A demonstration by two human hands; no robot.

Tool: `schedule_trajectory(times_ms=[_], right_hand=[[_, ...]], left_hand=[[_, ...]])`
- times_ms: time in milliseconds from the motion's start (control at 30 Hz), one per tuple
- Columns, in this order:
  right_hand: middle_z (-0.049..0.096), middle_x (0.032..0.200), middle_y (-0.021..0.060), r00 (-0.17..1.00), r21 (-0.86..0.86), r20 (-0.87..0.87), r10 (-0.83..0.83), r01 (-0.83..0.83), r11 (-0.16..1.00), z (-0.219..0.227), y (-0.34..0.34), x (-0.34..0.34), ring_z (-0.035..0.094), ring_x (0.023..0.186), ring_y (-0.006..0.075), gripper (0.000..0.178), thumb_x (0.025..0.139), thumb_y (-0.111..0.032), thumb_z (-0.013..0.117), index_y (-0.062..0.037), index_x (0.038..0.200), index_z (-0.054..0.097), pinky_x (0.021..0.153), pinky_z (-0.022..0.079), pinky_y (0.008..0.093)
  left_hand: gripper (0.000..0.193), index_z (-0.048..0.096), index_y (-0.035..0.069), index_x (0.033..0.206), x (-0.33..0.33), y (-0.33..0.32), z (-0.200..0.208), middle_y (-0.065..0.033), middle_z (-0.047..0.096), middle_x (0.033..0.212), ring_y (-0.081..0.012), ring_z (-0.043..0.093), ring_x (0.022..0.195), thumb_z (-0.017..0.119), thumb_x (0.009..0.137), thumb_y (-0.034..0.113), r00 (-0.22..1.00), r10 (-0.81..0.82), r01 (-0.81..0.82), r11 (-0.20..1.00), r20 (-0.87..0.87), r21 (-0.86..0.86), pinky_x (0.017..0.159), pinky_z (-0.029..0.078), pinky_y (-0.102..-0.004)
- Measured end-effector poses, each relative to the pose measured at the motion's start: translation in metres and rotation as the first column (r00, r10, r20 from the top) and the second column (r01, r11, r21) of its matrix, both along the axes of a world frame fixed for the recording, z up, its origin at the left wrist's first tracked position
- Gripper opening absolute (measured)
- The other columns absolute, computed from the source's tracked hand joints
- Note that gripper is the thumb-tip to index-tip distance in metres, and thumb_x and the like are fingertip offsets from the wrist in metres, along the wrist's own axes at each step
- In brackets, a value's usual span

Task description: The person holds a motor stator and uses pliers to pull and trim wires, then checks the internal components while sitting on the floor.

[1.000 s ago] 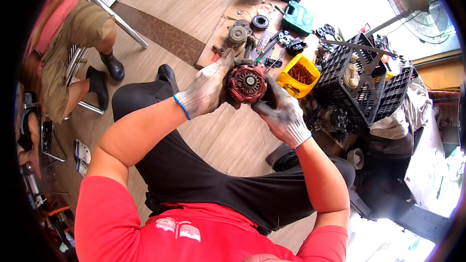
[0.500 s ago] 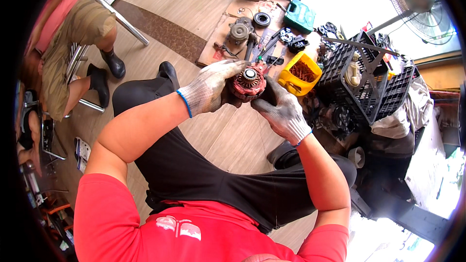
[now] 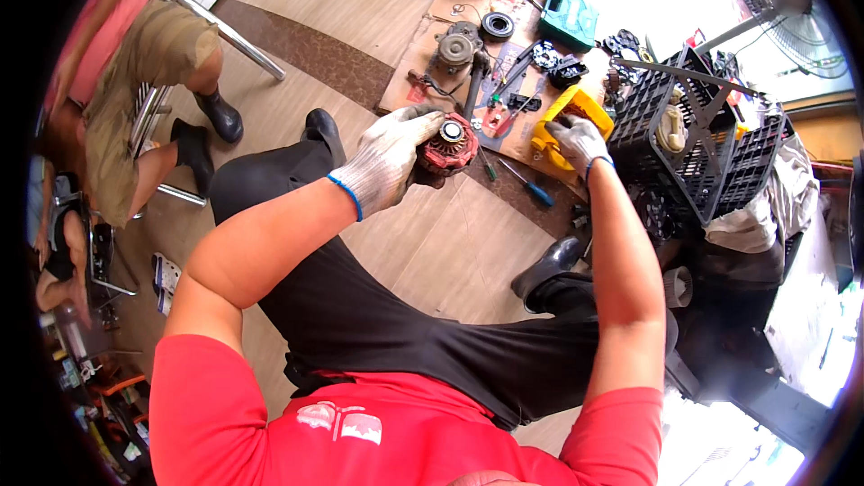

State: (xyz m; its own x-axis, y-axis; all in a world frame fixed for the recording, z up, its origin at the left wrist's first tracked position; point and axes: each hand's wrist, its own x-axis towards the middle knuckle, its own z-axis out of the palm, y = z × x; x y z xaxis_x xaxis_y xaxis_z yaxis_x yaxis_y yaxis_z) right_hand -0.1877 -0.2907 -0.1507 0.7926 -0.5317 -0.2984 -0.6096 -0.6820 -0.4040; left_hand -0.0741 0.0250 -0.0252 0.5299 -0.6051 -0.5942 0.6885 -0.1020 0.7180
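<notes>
My left hand, in a white knit glove with a grey, dirty palm, is closed round a reddish alternator rotor. The rotor's bright round bearing end faces up, with finned parts below it. My right hand, in a matching soiled glove, reaches into a yellow plastic container with a cut-open top. Its fingertips dip inside, so I cannot make out whether they grip anything. The container's contents are mostly hidden by this hand.
A cardboard sheet holds a metal housing, a black pulley and a teal tool case. A blue-handled screwdriver lies near it. Right stands a black crate; a fan is behind. A seated person is at left.
My right hand has let go of the rotor and moved right into the yellow container. My left hand keeps the rotor, nearly in place. The view has shifted slightly.
</notes>
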Motion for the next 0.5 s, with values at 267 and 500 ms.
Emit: schedule_trajectory(times_ms=[267,500], right_hand=[[0.068,0.119,0.0181,0.893,0.007,-0.437,-0.111,0.126,0.992,-0.146,0.047,-0.068,0.065,0.113,0.0354,0.041,0.093,-0.040,0.059,-0.0103,0.119,0.070,0.096,0.052,0.0449],[0.071,0.107,0.0183,0.947,-0.038,-0.309,-0.088,0.080,0.996,-0.176,0.062,-0.051,0.069,0.099,0.0381,0.035,0.092,-0.039,0.059,-0.0097,0.103,0.074,0.085,0.055,0.0467]], left_hand=[[0.034,0.051,0.000,0.133,0.009,0.016,-0.024,-0.0120,0.067,0.113,-0.0204,0.072,0.085,0.051,0.104,0.020,1.000,0.020,-0.020,1.000,0.019,0.020,0.055,0.060,-0.0323],[0.035,0.048,0.000,0.135,0.012,0.013,-0.030,-0.0142,0.066,0.114,-0.0208,0.072,0.088,0.050,0.104,0.018,1.000,0.020,-0.018,0.995,-0.018,0.098,0.058,0.063,-0.0333]])
